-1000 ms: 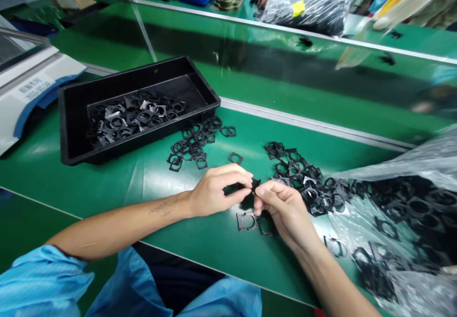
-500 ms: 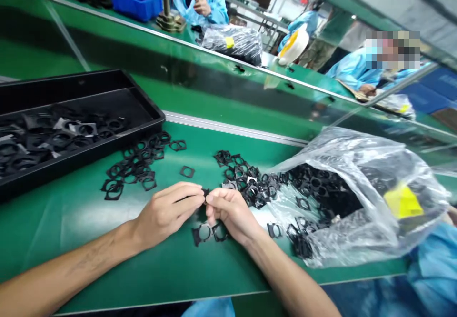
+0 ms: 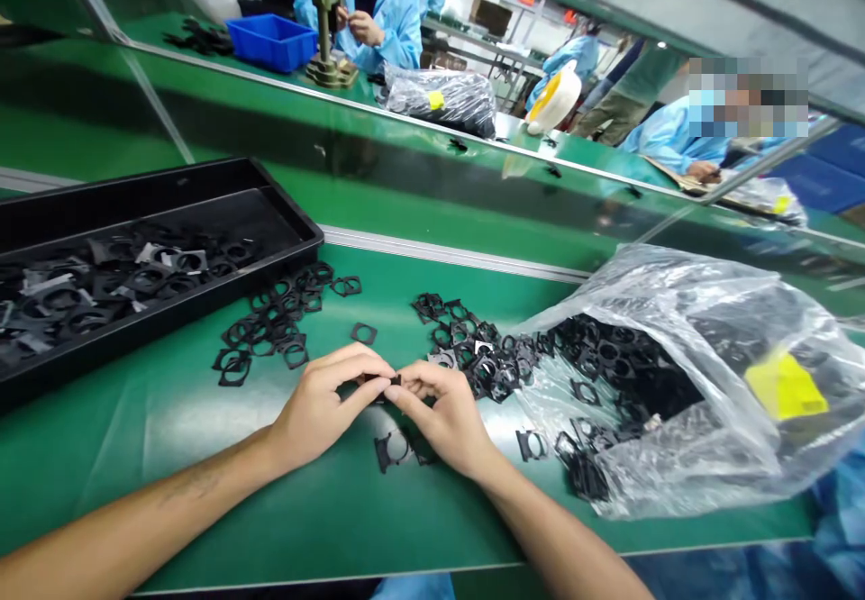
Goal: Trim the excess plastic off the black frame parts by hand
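Bright, even light falls across the green tabletop [image 3: 128,483]; soft shadows are cast under the left hand [image 3: 324,406] and right hand [image 3: 442,420], glare is caught on the plastic bag [image 3: 682,289], and the edges are bowed by wide-angle distortion.

Left hand [image 3: 324,402] and right hand [image 3: 442,420] pinch a small black square frame [image 3: 379,387] together over the green workbench [image 3: 203,492]. Loose frames [image 3: 473,357] lie in piles on both sides. Black plastic tray [image 3: 176,316] of frames sits far left, open clear plastic bag [image 3: 682,285] of frames right. Co-worker in blue smock [image 3: 385,28] at far side, beside blue bin [image 3: 271,41].
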`<state>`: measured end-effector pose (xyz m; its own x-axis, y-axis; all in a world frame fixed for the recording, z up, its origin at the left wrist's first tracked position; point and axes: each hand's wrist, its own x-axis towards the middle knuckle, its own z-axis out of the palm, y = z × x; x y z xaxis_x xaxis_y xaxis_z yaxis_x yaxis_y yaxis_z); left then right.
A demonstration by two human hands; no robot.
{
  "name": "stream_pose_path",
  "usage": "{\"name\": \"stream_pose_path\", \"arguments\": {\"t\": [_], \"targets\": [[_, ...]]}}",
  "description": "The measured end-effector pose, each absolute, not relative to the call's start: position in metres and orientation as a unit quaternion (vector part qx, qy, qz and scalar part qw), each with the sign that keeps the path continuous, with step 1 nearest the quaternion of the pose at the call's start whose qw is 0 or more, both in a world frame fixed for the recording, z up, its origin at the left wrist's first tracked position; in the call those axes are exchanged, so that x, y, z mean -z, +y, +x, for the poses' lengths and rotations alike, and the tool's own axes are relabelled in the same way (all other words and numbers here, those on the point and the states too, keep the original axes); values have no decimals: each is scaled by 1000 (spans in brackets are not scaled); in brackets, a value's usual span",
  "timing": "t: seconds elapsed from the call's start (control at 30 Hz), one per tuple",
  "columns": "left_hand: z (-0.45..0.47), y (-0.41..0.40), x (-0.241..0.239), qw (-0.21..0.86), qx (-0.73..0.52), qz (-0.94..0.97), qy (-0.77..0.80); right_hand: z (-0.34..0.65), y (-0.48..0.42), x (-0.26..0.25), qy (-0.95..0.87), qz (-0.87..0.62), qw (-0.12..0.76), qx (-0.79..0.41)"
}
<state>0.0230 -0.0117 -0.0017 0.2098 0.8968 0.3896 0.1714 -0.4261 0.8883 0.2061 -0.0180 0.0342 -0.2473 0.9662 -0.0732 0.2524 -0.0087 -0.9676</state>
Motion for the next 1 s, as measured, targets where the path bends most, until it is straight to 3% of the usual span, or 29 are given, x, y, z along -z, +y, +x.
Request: {"name": "stream_pose_path", "arguments": {"t": [0.37,1.0], "targets": [[22,3,1,583,-475,480,452,207,-10,-30,-591,-505,406,-480],[19,10,1,751,-429,359,351,206,-6,-38,-562,-502,415,-509]]}}
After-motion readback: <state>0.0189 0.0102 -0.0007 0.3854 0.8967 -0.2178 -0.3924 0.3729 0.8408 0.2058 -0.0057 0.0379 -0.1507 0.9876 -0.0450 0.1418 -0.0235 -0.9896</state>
